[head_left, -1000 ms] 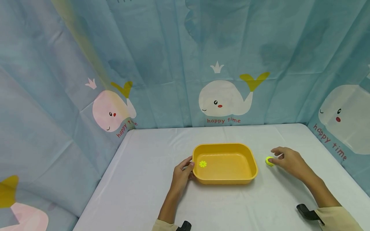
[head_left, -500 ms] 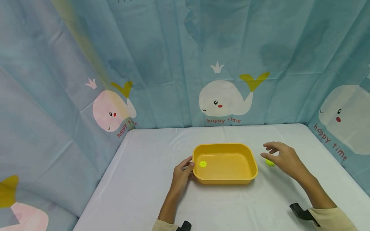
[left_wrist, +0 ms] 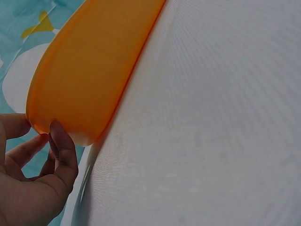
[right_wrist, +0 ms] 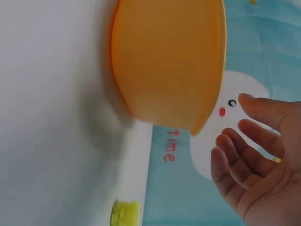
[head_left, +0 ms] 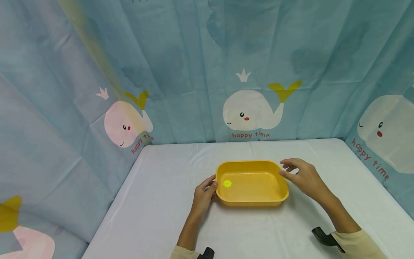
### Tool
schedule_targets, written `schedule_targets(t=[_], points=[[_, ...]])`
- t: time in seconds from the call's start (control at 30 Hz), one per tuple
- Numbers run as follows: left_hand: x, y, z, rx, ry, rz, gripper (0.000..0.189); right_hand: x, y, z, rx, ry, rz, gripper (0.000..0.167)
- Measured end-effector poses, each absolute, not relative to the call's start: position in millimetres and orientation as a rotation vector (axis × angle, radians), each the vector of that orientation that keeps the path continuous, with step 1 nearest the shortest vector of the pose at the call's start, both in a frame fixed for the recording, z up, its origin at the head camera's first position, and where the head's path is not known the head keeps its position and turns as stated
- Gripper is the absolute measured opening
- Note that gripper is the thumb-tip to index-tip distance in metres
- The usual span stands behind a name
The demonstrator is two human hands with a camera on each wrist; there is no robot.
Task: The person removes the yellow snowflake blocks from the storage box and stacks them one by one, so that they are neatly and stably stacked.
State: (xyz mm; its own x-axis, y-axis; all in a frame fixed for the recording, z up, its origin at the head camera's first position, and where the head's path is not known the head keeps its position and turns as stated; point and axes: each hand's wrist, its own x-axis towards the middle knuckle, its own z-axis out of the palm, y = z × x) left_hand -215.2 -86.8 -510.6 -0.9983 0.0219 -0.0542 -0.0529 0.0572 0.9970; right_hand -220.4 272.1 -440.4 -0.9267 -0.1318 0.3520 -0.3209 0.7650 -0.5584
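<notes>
A yellow rectangular tray [head_left: 252, 199] with rounded corners sits on the white table. My left hand [head_left: 203, 196] grips its left end, thumb at the rim and fingers against the outside; the left wrist view also shows this grip. Inside the tray, at the left, lies a small yellow-green flower-shaped piece [head_left: 227, 183]. My right hand [head_left: 304, 178] hovers by the tray's right rim, fingers loosely bent and apart, with nothing seen between them. A second yellow-green piece [right_wrist: 126, 214] with ridged sides rests on the table in the right wrist view; the right hand hides it in the head view.
The white-covered table [head_left: 155, 201] reaches to blue curtains [head_left: 181, 72] at the back and sides, printed with whales. A black strap-like device [head_left: 326, 239] sits at my right wrist, and another [head_left: 207, 253] at my left.
My right hand has left the yellow-green piece on the table and moved left to the tray's right rim. The left hand and tray have stayed in place.
</notes>
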Motion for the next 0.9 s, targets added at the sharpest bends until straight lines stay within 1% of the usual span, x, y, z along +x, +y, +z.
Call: schedule_targets(t=[0.37, 0.7, 0.9], points=[[-216.2, -86.5, -512.1, -0.032, 2.239, 2.129, 0.044, -226.9, 243.8, -445.9, 0.441, -2.678, 1.108, 0.041], [-216.6, -86.9, -512.4, -0.024, 2.249, 2.118, 0.043, -241.0, 209.4, -455.5, 0.534, -2.73, 1.259, 0.043], [-215.8, -86.5, -511.1, -0.034, 2.242, 2.117, 0.043, -248.3, 187.3, -458.5, 0.565, -2.803, 1.256, 0.044]])
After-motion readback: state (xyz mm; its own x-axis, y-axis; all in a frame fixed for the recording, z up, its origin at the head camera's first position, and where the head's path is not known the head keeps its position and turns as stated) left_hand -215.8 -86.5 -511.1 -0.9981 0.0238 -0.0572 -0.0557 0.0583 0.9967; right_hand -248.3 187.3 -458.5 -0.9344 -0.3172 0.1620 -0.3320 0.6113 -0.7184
